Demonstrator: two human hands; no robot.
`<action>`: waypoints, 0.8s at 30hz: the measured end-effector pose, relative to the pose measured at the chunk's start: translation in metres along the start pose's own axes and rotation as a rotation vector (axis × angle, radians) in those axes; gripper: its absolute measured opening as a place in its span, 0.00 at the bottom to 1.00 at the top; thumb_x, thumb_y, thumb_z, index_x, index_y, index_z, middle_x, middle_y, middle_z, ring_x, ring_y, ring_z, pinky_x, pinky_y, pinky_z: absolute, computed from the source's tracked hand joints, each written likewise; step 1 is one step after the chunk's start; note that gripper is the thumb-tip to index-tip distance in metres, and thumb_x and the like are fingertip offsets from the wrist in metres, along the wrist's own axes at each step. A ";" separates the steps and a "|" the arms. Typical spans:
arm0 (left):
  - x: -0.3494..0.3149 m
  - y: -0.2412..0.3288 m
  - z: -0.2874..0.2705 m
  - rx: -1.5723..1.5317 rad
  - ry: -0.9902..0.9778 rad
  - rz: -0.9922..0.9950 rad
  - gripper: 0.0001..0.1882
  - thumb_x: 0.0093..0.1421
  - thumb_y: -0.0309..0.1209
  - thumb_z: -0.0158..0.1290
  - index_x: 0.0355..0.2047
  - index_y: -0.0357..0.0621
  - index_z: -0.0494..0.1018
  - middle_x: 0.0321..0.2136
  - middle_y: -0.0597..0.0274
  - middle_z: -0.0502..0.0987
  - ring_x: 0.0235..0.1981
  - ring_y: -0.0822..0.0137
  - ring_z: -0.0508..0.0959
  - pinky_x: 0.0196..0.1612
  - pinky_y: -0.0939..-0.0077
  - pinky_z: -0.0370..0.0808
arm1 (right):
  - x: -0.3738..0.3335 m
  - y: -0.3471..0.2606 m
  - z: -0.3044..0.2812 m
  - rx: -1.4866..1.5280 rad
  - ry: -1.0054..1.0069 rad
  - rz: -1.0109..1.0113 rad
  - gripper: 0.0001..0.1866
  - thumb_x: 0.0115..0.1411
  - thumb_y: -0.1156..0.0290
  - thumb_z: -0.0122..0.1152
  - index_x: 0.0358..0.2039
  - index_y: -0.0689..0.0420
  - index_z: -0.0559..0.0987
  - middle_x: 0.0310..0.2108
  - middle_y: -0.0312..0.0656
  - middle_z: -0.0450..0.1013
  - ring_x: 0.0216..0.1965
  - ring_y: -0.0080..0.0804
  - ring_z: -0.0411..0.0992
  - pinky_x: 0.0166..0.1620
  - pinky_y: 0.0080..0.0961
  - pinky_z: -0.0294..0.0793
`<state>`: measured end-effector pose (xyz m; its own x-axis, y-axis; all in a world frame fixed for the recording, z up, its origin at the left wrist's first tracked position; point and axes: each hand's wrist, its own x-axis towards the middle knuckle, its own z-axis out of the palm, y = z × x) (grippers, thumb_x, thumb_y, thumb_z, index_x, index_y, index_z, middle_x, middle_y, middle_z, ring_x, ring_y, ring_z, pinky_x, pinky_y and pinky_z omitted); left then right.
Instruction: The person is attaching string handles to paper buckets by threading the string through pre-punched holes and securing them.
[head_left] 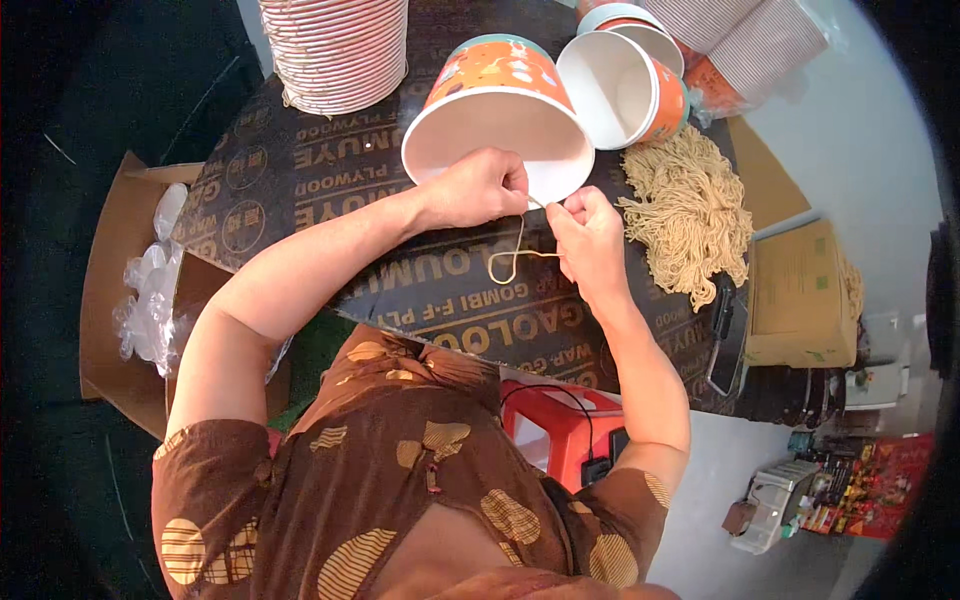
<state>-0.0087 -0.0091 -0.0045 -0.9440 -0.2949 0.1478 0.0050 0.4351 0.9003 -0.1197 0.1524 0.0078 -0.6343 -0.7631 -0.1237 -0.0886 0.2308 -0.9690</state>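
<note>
Both my hands are pinched on a cream-coloured string (515,254), whose loop and loose ends hang down between them over the table. My left hand (478,188) is closed with its fingertips on one part of the string, right at the rim of a large paper bucket. My right hand (588,238) grips the string a little to the right. The orange-patterned paper bucket (500,82) lies on its side, its white mouth turned toward me. Where the string meets the bucket is hidden by my fingers.
A tangled heap of cream string (690,205) lies on the right of the dark printed plywood table (330,185). More paper buckets (615,90) stand behind it. A tall stack of paper buckets (335,50) rises at the back left. Cardboard boxes (800,295) flank the table; a red stool (575,425) is below.
</note>
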 end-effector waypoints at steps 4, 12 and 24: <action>0.000 0.005 -0.002 -0.093 -0.024 -0.095 0.04 0.54 0.26 0.55 0.26 0.39 0.72 0.19 0.70 0.70 0.21 0.78 0.68 0.23 0.80 0.65 | -0.003 0.006 0.005 -0.415 0.180 -0.472 0.09 0.57 0.75 0.59 0.33 0.62 0.68 0.17 0.43 0.69 0.16 0.30 0.69 0.22 0.31 0.69; -0.003 0.007 -0.002 -0.167 0.012 -0.158 0.06 0.55 0.27 0.56 0.25 0.40 0.71 0.18 0.70 0.70 0.16 0.79 0.68 0.18 0.81 0.62 | -0.010 0.006 0.010 -0.571 0.081 -0.615 0.07 0.59 0.80 0.54 0.39 0.62 0.70 0.21 0.48 0.73 0.21 0.33 0.76 0.24 0.32 0.72; 0.000 -0.001 -0.001 -0.209 -0.016 -0.151 0.05 0.55 0.27 0.55 0.26 0.39 0.71 0.17 0.69 0.70 0.15 0.79 0.67 0.16 0.81 0.62 | -0.008 0.007 0.019 -0.537 0.079 -0.574 0.09 0.57 0.81 0.55 0.39 0.64 0.72 0.22 0.49 0.74 0.22 0.38 0.75 0.28 0.32 0.73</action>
<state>-0.0088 -0.0105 -0.0047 -0.9443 -0.3290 0.0001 -0.0701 0.2013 0.9770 -0.1002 0.1489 -0.0021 -0.4278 -0.8108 0.3994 -0.7647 0.0892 -0.6381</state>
